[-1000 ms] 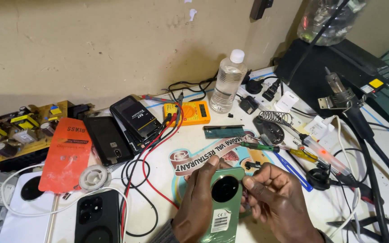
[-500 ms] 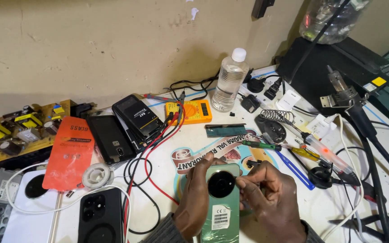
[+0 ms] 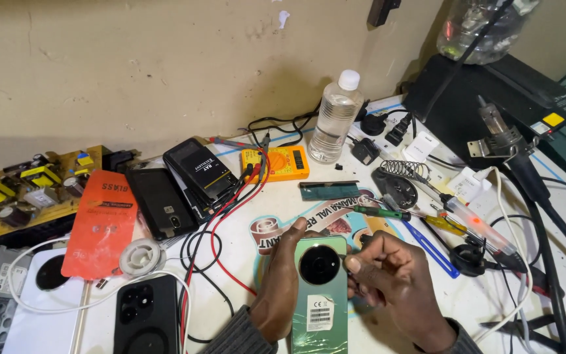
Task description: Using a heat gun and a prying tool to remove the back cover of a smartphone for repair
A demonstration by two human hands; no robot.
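Green glossy-backed smartphone with round black camera ring (image 3: 320,288) lies face down, near centre of white cluttered workbench (image 3: 427,308), just near of printed round sticker sheet (image 3: 276,229).

Left hand (image 3: 282,288) cups phone's left edge, fingers curled, thumb tip at top corner. Right hand (image 3: 394,288) nearly closed, fingertips (image 3: 355,265) pinched at phone's right edge (any small tool between them not discernible).

Doing it well, by my judgement: left grip firm, right pressure light along seam, avoid camera ring.

Water bottle (image 3: 335,118), yellow multimeter (image 3: 276,164).
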